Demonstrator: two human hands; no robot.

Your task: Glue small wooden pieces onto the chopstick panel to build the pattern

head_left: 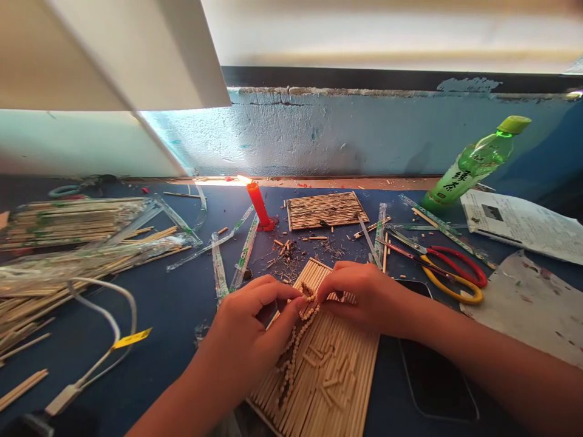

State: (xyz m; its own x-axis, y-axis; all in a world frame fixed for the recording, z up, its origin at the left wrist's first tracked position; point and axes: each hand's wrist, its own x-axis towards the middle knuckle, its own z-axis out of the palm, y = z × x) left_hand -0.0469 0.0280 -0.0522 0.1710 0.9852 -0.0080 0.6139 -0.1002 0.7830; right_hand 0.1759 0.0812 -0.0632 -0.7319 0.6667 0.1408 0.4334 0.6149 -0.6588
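Pinching a string of small pale wooden beads (296, 340) between thumb and fingertips, left hand (252, 325) and right hand (364, 297) meeting over the near mat of pale wooden sticks laid side by side (337, 388), fingers of both closed on the strand at its upper end, the rest of it trailing down across the mat toward the left wrist. Lying loose on that same mat, short cut stick pieces (334, 370). Resting farther back on the dark blue table (173, 303), a second, smaller stick mat (324, 210), with an orange-red candle (259, 206) standing tilted just to its left. Scattered between the two mats, chips and shavings (286, 252). Lying to the right of the hands, scissors with red and yellow handles (449, 267), near a dark phone (432, 376) partly under the right forearm. Standing at the far right, a green plastic bottle with a lime cap (476, 162), beside printed paper (523, 224). Piled at the left, wrapped bundles of wooden chopsticks (68, 221) and a white cable (107, 328).
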